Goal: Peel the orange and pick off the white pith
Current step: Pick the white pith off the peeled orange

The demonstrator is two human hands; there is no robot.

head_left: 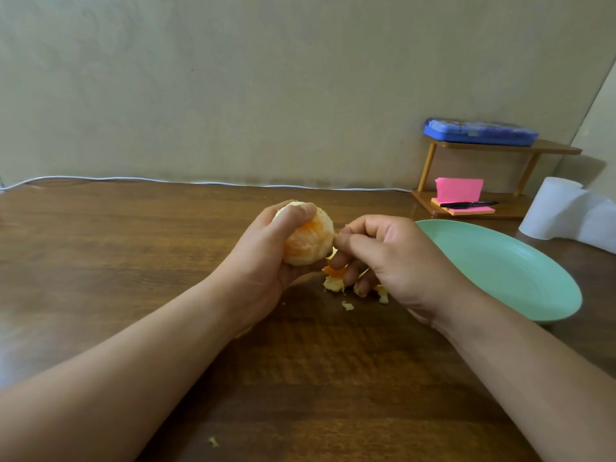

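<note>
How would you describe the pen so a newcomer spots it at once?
At the far right of the table stands a small wooden rack. On its lower shelf lies a pink sticky-note pad, and the pen rests across it, the only slim black thing there.

Pith-covered orange (pixel 308 241) in left hand (pixel 263 265), right hand (pixel 390 258) fingers (pixel 348 243) pinched at its side, peel scraps (pixel 333 284) beneath.

Brown wooden table (pixel 133 261): pale peeled orange (pixel 310 241) mid-table in left hand (pixel 263 261); right hand (pixel 383 255) just right, pinching its side. Small peel scraps (pixel 333 284) on table under right hand. Round green plate (pixel 500 268) right of hands. Behind plate: two-tier wooden shelf (pixel 560 149), blue plastic case (pixel 480 131) on top, pink sticky-note pad (pixel 460 190) and black pen (pixel 468 204) below. White paper roll (pixel 553 211) right of shelf.
</note>
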